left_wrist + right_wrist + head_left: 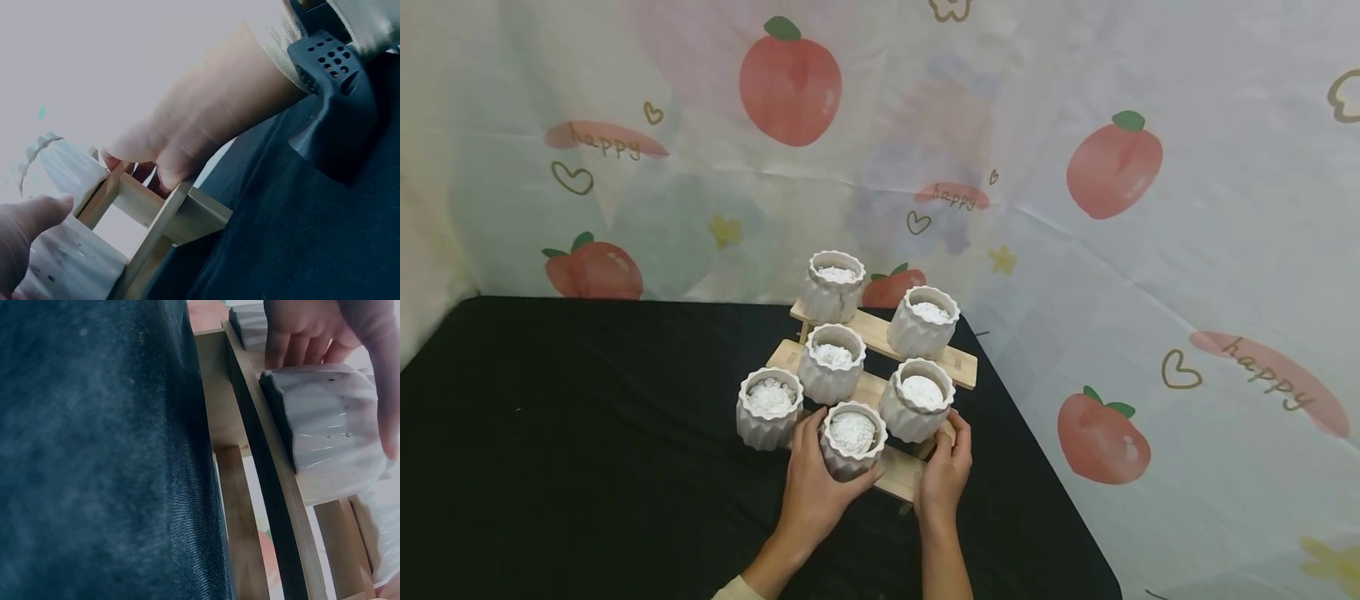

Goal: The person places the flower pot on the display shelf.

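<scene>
A three-step wooden stand (pixel 901 475) carries white fluted pots with white crumbly filling inside. On the lowest step, my left hand (pixel 816 483) grips the front pot (pixel 848 467), fingers at its left side and thumb across the near side. The right wrist view shows that left hand (pixel 312 331) around the pot (pixel 337 428), which sits on a plank. At the stand's right side is my right hand (pixel 943 479), just below the middle-step right pot (pixel 913 421). In the left wrist view, the right hand's fingers curl around the stand's wooden frame (pixel 156 231).
Left of the gripped pot stands another filled pot (pixel 767 429). One more pot (pixel 831 379) is on the middle step, with two pots (pixel 835 300) on the top step. A black cloth (pixel 587 450) covers the table; a fruit-printed curtain (pixel 865 167) hangs behind and right.
</scene>
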